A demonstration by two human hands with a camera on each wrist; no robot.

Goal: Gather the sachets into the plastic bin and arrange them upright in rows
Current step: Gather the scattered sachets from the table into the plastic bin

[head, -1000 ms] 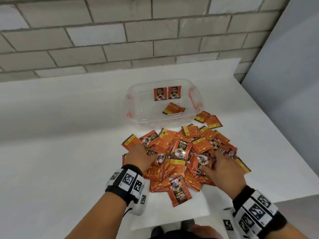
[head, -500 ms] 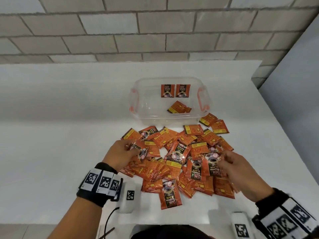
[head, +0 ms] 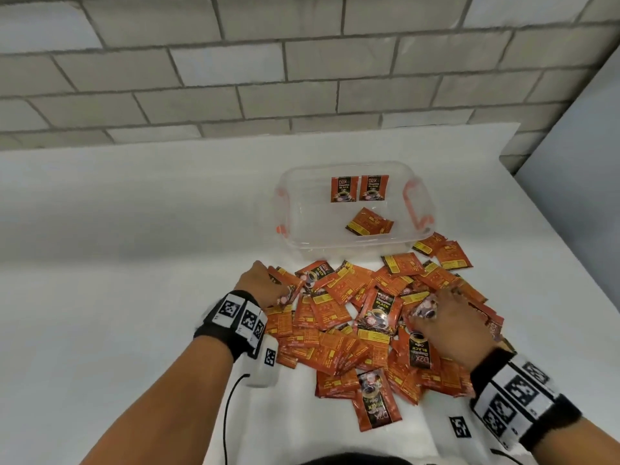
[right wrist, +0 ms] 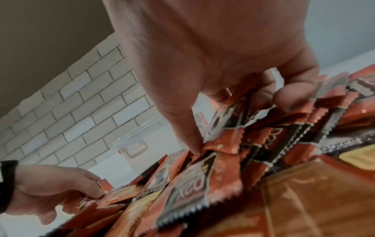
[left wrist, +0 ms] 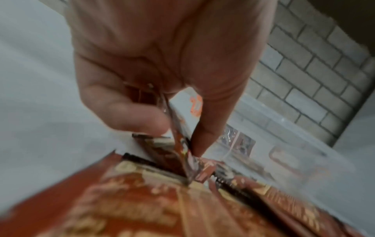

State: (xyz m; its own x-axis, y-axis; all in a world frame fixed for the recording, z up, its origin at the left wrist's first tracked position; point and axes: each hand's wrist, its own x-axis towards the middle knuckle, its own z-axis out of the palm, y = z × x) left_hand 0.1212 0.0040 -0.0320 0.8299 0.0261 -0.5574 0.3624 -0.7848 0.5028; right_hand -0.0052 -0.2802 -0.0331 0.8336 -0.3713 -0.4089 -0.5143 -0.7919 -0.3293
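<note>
A heap of orange and black sachets (head: 369,317) lies on the white table in front of a clear plastic bin (head: 419,236) with orange handles. Inside the bin two sachets (head: 359,188) stand upright against the far wall and one sachet (head: 369,223) lies flat. My left hand (head: 265,286) is at the heap's left edge, pinching a sachet (left wrist: 180,144) between thumb and fingers. My right hand (head: 446,320) is on the heap's right side, its fingers curled round a sachet (right wrist: 233,115).
A grey brick wall (head: 302,62) runs behind the table. The table's right edge (head: 570,263) falls off beside a grey panel. White wrist devices with a cable (head: 261,367) hang near the table's front edge.
Both hands have moved further up into the heap. The left hand has shifted toward the bin with its sachet; the right hand has closed on a sachet near the heap's right side.
</note>
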